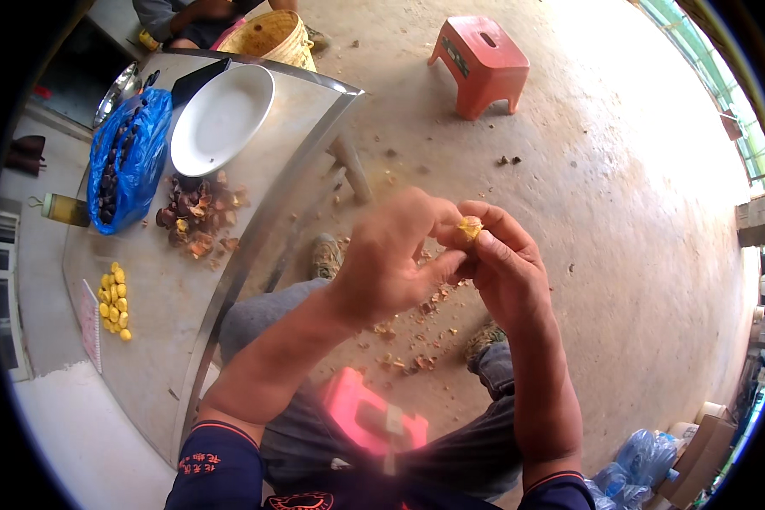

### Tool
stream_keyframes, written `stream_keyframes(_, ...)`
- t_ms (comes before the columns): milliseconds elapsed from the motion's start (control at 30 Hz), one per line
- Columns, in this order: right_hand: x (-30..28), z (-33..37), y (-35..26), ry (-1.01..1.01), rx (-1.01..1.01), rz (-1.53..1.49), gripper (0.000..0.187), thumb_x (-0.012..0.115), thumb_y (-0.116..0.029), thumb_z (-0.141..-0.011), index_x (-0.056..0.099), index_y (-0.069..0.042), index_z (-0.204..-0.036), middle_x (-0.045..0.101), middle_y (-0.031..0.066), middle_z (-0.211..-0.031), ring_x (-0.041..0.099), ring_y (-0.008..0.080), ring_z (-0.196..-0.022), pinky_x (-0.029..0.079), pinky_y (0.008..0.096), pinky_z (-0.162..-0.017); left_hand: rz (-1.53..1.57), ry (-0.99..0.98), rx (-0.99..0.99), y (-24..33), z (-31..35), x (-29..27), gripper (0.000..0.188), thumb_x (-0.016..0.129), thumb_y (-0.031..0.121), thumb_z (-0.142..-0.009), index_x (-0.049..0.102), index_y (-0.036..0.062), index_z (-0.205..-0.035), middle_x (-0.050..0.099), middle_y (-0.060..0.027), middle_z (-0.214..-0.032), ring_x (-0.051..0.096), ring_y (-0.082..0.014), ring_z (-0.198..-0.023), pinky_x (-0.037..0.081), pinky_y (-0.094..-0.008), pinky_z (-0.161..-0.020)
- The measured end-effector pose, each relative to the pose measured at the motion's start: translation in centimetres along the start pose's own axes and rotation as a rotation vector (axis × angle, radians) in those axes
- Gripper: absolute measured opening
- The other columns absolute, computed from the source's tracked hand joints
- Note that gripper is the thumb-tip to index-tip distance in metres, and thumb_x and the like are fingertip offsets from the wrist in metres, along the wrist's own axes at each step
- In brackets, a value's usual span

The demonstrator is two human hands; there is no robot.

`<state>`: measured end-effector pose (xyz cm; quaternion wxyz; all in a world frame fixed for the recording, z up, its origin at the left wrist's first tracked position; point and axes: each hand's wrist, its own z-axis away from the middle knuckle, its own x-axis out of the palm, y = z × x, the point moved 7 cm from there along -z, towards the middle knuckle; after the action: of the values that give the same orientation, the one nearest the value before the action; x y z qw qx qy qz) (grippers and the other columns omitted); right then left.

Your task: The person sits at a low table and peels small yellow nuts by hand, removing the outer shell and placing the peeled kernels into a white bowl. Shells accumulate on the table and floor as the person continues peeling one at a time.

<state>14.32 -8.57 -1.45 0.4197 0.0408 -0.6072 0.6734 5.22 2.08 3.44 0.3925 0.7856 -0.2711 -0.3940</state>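
In front of me, above my knees, my right hand (pixel 514 268) pinches a partly peeled chestnut (pixel 470 227) between thumb and forefinger. The chestnut shows a pale yellow body with torn skin on it. My left hand (pixel 387 255), slightly blurred, is curled in from the other side, its finger and thumb closed at the nut's edge. On the table to the left, peeled yellow chestnuts (pixel 114 302) lie grouped together. Farther back is a heap of brown shells (pixel 199 212), beside a blue plastic bag (pixel 136 157) of dark unpeeled chestnuts.
A white oval dish (pixel 223 119) stands on the metal-edged table (pixel 161 340). A notepad (pixel 91 323) and a bottle (pixel 64 209) are near its left side. On the floor are a red stool (pixel 484 64), a woven basket (pixel 272 38) by another person, and scattered shell bits (pixel 416 361).
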Motion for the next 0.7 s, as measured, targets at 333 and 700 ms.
stream_keyframes(333,-0.58,-0.23,0.45,-0.038,-0.023,0.076,0.036,0.063,-0.018,-0.094,0.060,0.004,-0.123,0.069,0.0102,-0.103,0.067,0.0171,-0.089,0.054,0.0300,-0.078,-0.080,0.015,0.132,0.42,0.11,0.27,0.028,0.077,-0.002,-0.069,0.061,0.0058,-0.092,0.058,-0.0112,-0.081,0.059,-0.0318,-0.073,0.047,-0.0396,-0.065)
stream_keyframes(700,-0.20,-0.03,0.38,-0.082,0.014,-0.071,0.040,0.060,-0.019,-0.097,0.055,0.006,-0.128,0.068,0.0118,-0.100,0.066,0.0174,-0.086,0.053,0.0308,-0.076,0.011,0.035,0.066,0.98,-0.12,-0.07,0.023,0.076,-0.002,-0.074,0.063,0.0050,-0.091,0.059,-0.0103,-0.080,0.060,-0.0273,-0.071,0.048,-0.0356,-0.061)
